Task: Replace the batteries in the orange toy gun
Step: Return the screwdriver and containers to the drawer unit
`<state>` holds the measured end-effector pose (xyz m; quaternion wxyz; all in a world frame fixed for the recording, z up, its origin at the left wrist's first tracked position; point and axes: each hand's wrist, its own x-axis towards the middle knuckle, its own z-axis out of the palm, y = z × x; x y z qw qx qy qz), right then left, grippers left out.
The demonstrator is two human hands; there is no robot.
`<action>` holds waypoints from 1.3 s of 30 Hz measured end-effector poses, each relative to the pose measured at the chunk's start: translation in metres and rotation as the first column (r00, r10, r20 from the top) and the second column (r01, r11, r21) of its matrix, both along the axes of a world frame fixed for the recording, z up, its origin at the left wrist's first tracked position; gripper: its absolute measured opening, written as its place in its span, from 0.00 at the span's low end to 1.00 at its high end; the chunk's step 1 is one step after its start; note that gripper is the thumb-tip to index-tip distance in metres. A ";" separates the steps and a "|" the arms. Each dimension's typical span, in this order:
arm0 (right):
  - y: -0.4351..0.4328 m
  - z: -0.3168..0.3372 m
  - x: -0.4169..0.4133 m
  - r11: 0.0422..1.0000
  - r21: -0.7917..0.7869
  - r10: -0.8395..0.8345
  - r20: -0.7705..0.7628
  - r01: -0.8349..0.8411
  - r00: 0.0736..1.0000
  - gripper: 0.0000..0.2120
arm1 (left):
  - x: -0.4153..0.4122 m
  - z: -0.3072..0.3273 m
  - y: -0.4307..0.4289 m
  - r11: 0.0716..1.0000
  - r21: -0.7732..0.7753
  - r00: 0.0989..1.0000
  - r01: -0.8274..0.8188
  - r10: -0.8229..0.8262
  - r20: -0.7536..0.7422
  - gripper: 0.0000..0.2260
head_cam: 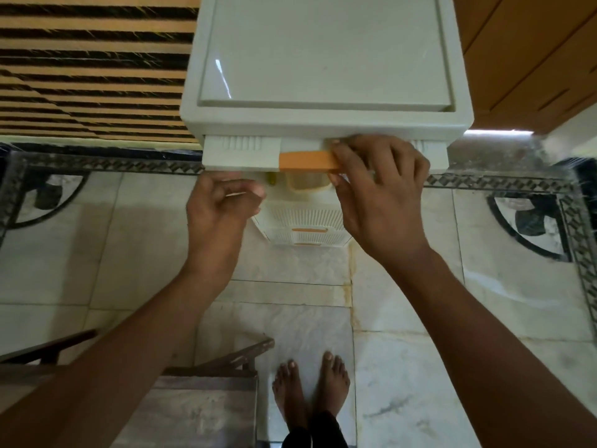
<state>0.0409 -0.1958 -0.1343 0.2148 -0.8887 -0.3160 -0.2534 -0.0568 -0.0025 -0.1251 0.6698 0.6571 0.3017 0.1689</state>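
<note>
The orange toy gun is not in view. A white plastic drawer cabinet (323, 121) stands in front of me, seen from above. Its top drawer (240, 155) is pulled out a little and has an orange handle (303, 161). My right hand (378, 185) grips the right end of that handle, thumb underneath and fingers over the drawer's top edge. My left hand (219, 205) is curled just below the drawer's lower edge, with a small pale sliver between its fingers; I cannot tell what it is. A yellowish container (307, 185) shows beneath the handle.
Lower drawers (307, 221) with orange handles sit below. A striped mat (90, 66) lies at the left and a wooden panel (529, 53) at the right. A wooden-framed table (206, 402) is at the bottom left, beside my bare feet (310, 386) on marble floor.
</note>
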 end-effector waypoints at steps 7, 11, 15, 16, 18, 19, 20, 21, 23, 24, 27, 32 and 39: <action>0.003 0.045 -0.015 0.995 -0.095 0.006 -0.231 -0.029 0.973 0.10 | 0.010 0.042 0.000 0.923 -0.303 0.970 -0.236 0.241 -0.021 0.09; -0.010 0.051 -0.060 0.988 -0.135 0.034 -0.306 -0.079 0.951 0.09 | -0.013 0.038 -0.003 0.951 -0.117 0.954 -0.286 0.271 -0.128 0.12; -0.033 0.043 -0.096 0.988 -0.134 0.026 -0.329 -0.074 0.944 0.10 | -0.060 0.028 -0.018 0.973 0.020 0.956 -0.229 0.229 -0.181 0.13; -0.038 0.041 -0.101 0.987 -0.136 0.037 -0.329 -0.086 0.944 0.10 | -0.070 0.026 -0.021 0.975 0.033 0.957 -0.219 0.222 -0.186 0.12; -0.043 0.035 -0.115 0.983 -0.138 0.063 -0.355 -0.119 0.933 0.11 | -0.089 0.020 -0.027 0.976 0.027 0.956 -0.218 0.219 -0.194 0.11; -0.044 0.031 -0.121 0.981 -0.144 0.067 -0.374 -0.129 0.925 0.10 | -0.094 0.018 -0.028 0.974 0.014 0.953 -0.226 0.224 -0.206 0.11; -0.044 0.026 -0.125 0.979 -0.156 0.060 -0.399 -0.132 0.915 0.09 | -0.096 0.015 -0.027 0.973 0.010 0.948 -0.228 0.225 -0.223 0.12; -0.043 0.020 -0.126 0.976 -0.176 0.044 -0.430 -0.132 0.902 0.09 | -0.096 0.011 -0.025 0.976 0.020 0.945 -0.217 0.215 -0.244 0.13; -0.040 0.004 -0.123 0.964 -0.223 0.012 -0.503 -0.143 0.864 0.10 | -0.090 -0.001 -0.020 0.984 0.062 0.938 -0.167 0.178 -0.297 0.13; -0.037 -0.005 -0.120 0.957 -0.245 -0.005 -0.541 -0.152 0.841 0.10 | -0.086 -0.009 -0.018 0.988 0.076 0.933 -0.136 0.153 -0.325 0.12; -0.025 -0.032 -0.104 0.935 -0.311 -0.083 -0.656 -0.168 0.750 0.18 | -0.069 -0.034 -0.013 0.994 0.071 0.924 -0.078 0.099 -0.370 0.10; -0.008 -0.073 -0.068 0.899 -0.421 -0.189 -0.623 -0.122 0.759 0.28 | -0.023 -0.079 0.001 0.997 0.067 0.887 -0.036 0.063 -0.457 0.22; -0.001 -0.087 -0.047 0.953 0.039 -0.179 -0.726 0.300 0.664 0.25 | 0.027 -0.092 0.000 0.971 -0.217 0.926 -0.102 0.013 -0.378 0.39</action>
